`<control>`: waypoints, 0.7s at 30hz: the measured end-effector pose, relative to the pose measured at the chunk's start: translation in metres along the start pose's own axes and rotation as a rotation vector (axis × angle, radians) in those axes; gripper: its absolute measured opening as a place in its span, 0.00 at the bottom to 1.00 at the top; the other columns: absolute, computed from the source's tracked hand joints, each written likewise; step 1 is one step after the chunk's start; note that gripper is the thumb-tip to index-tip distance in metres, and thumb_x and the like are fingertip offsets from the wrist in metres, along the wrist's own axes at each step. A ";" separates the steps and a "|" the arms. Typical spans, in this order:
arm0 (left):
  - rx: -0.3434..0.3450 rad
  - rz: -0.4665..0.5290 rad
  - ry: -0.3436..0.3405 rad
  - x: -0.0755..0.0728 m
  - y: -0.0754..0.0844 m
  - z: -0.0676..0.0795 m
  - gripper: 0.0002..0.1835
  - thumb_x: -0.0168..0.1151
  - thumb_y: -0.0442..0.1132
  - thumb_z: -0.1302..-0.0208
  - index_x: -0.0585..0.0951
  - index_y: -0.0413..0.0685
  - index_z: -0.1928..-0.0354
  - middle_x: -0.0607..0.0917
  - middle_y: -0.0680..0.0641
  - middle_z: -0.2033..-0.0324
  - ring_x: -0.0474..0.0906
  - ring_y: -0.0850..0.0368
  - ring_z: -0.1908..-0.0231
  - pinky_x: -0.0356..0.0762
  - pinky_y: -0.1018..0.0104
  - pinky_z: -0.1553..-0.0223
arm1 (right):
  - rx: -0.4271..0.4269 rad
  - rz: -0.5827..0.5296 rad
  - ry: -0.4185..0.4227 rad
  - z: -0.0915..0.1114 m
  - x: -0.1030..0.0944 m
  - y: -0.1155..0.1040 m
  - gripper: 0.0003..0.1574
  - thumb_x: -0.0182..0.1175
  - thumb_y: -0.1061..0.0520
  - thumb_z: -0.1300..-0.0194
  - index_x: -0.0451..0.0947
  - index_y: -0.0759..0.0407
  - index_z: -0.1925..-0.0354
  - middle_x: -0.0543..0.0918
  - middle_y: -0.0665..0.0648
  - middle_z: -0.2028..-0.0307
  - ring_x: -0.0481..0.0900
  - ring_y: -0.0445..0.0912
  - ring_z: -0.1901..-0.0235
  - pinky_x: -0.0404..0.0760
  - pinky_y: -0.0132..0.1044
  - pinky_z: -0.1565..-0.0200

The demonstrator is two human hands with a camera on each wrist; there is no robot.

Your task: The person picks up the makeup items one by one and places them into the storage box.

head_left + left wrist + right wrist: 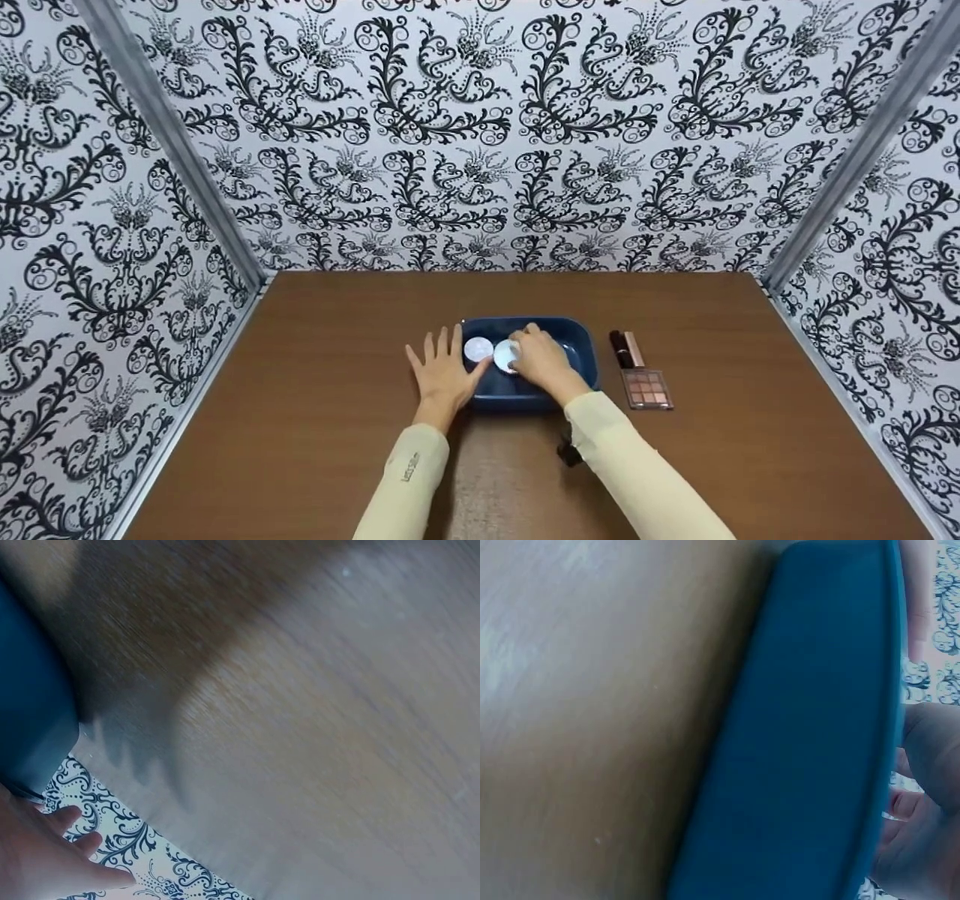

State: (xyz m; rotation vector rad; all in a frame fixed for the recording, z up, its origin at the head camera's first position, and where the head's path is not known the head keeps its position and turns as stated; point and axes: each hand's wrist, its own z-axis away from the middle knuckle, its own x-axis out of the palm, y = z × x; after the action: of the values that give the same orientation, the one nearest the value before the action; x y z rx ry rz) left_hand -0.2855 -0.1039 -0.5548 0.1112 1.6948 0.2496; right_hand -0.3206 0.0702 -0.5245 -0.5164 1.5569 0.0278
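Disc, bluish white (503,357): one, inside the bin (517,403), towards nine o'clock from its centre. Right hand (541,358) pinches its three o'clock edge, thumb and fingers curled. Judged light, stiff, perhaps slick; best taken by opposite edges.

Second disc, pinkish white (478,349): one, inside the bin near ten o'clock, just beside the first. Likely handles alike.

Left hand (442,377): at the bin's nine o'clock side, fingers straight and spread apart, thumb over the rim.

Bin: blue, probably light, rigid; rim offers the hold.

Palette (647,388): outside, past three o'clock; likely fragile.
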 end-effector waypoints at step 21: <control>-0.012 -0.006 -0.036 -0.002 -0.001 0.000 0.50 0.40 0.79 0.38 0.53 0.58 0.21 0.60 0.44 0.23 0.52 0.39 0.23 0.36 0.29 0.27 | -0.156 -0.149 0.246 0.052 -0.046 0.010 0.27 0.72 0.51 0.40 0.81 0.53 0.43 0.82 0.56 0.45 0.79 0.55 0.43 0.78 0.53 0.41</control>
State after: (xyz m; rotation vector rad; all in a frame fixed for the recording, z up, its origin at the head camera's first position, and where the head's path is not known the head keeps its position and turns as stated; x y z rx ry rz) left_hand -0.2852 -0.1051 -0.5533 0.1014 1.6576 0.2520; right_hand -0.2770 0.1106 -0.4874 -0.7818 1.7603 -0.0295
